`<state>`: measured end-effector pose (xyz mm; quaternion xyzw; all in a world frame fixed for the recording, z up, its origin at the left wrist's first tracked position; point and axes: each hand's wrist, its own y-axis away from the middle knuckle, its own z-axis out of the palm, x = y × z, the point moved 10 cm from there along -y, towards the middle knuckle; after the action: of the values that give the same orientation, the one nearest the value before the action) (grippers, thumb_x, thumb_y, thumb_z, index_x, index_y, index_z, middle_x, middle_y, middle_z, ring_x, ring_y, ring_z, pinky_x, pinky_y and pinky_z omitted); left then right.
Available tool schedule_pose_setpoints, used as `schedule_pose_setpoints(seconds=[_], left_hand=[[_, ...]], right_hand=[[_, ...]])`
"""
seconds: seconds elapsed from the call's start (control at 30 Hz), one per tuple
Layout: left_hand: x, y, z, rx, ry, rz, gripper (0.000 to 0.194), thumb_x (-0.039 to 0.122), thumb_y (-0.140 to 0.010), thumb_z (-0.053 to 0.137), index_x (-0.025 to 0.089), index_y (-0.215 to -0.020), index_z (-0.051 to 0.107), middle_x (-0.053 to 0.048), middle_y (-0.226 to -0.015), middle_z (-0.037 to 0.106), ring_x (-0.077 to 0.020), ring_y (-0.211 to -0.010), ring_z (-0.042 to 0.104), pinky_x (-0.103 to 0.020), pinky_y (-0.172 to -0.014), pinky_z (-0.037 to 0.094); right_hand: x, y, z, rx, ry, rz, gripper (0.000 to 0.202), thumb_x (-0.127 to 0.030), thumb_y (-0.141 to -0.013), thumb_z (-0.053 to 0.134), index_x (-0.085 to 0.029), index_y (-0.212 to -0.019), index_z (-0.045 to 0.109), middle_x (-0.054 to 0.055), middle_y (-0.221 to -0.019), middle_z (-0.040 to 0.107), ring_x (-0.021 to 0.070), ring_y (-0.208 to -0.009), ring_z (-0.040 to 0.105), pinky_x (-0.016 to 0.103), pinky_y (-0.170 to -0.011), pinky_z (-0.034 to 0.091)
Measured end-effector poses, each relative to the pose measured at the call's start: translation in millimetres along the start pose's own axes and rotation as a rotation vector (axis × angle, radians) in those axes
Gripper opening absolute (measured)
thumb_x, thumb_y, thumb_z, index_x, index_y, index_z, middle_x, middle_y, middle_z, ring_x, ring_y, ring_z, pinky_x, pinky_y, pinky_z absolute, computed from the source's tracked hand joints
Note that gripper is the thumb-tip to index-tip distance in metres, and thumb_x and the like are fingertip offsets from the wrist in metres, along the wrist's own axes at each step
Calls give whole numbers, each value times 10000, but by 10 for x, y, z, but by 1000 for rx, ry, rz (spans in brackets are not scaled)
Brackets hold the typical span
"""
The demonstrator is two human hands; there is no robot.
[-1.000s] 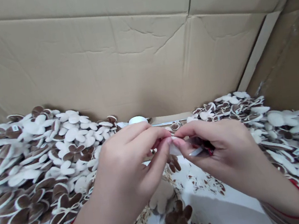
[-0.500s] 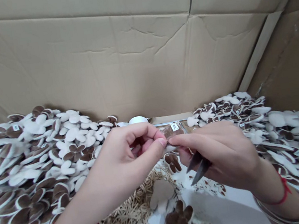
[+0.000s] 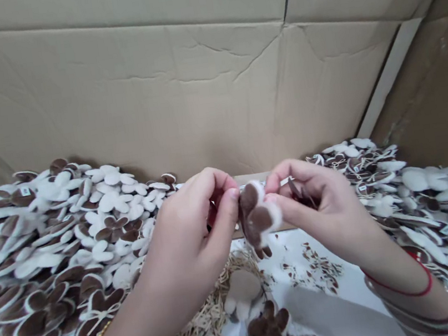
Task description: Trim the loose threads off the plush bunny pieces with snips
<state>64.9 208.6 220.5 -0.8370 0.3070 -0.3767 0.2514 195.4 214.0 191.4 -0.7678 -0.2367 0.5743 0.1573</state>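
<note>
A brown bunny-shaped plush piece with white fuzzy edges (image 3: 260, 217) is held up between both hands, its two rounded ears turned toward the right. My left hand (image 3: 196, 222) is closed in a pinch on its left side. My right hand (image 3: 322, 204) pinches the white edge of an ear between thumb and forefinger. Dark pointed snips (image 3: 301, 194) are tucked inside the right hand, mostly hidden by its fingers. Below lie a heap of cream-coloured cords (image 3: 200, 317), a pale bunny piece (image 3: 242, 291) and several brown pieces (image 3: 268, 324).
A large pile of brown and white bunny pieces (image 3: 50, 244) fills the left. Another pile, some with cord bows, stands at the right (image 3: 434, 198). Small brown scraps (image 3: 321, 268) litter the white surface (image 3: 337, 308). A cardboard wall (image 3: 179, 96) rises behind.
The plush piece has been turned, so its ears now show. My right hand has rotated, fingers up, and the snips' blades no longer point down. A bow-tied piece is uncovered by my left forearm.
</note>
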Motion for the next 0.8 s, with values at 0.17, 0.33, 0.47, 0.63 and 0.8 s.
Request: schedule_pose_setpoints(seconds=[0.17, 0.33, 0.47, 0.63, 0.8], left_hand=[[168, 44, 38, 33, -122, 166, 130, 123, -925, 477, 166, -815, 532, 27, -735, 569, -91, -637, 525, -222, -602, 398], [153, 48, 15, 14, -9, 117, 145, 144, -953, 463, 172, -834, 541, 41, -720, 552, -78, -613, 513, -211, -580, 399], [159, 43, 29, -43, 60, 109, 144, 159, -953, 485, 177, -832, 560, 44, -728, 569, -78, -639, 535, -213, -599, 411], [184, 58, 57, -98, 99, 121, 153, 166, -952, 495, 190, -815, 558, 48, -726, 567, -78, -643, 532, -210, -600, 415], [109, 68, -28, -24, 98, 44, 152, 177, -953, 479, 203, -815, 538, 51, -685, 532, -87, -587, 494, -210, -463, 372]], right_hand=[[176, 26, 379, -258, -333, 258, 241, -344, -811, 720, -170, -717, 582, -70, -562, 417, 64, -480, 276, 205, -403, 202], [132, -12, 332, -191, -474, 235, 217, -243, -817, 735, -166, -683, 583, -105, -512, 338, 47, -439, 203, 191, -387, 194], [85, 20, 322, -257, -521, 181, 294, -323, -886, 667, -172, -661, 553, -101, -514, 314, 52, -440, 181, 192, -378, 184], [131, 38, 244, -189, -473, 175, 410, -332, -943, 581, -185, -582, 455, -98, -476, 282, 59, -427, 179, 205, -376, 185], [93, 43, 257, -169, -463, 162, 367, -234, -947, 567, -182, -600, 461, -97, -489, 326, 54, -426, 200, 212, -384, 181]])
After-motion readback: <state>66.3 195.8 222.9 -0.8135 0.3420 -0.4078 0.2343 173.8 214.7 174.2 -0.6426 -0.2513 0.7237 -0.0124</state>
